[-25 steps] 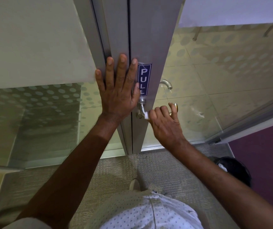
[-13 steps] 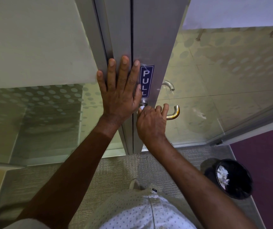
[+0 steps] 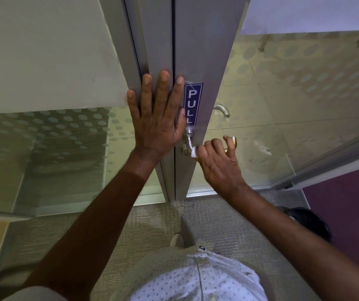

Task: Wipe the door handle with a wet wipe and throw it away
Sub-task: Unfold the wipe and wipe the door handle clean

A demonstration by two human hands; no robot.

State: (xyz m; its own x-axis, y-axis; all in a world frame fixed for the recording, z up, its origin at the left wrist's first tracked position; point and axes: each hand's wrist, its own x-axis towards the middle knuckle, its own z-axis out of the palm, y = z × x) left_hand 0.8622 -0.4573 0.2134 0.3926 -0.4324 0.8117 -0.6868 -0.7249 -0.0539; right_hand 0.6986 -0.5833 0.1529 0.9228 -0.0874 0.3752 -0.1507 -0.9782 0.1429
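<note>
A metal lever door handle (image 3: 189,142) juts from the grey door frame (image 3: 209,51) below a blue PULL sticker (image 3: 191,104). My right hand (image 3: 216,161) is wrapped around the handle's bar with a white wet wipe (image 3: 194,152) pressed against it; only a small corner of the wipe shows. The handle's brassy tip (image 3: 234,141) pokes out past my fingers. My left hand (image 3: 158,118) lies flat with fingers spread on the frame, just left of the sticker.
A black waste bin (image 3: 311,224) stands on the carpet at lower right, partly behind my right forearm. Frosted dotted glass panels (image 3: 293,94) flank the frame. A second handle (image 3: 223,110) shows through the glass. Purple floor (image 3: 352,203) lies at the right.
My right hand has slid rightward along the handle bar from its base, uncovering the curved neck and the corner of the wipe. My left hand has stayed flat on the frame.
</note>
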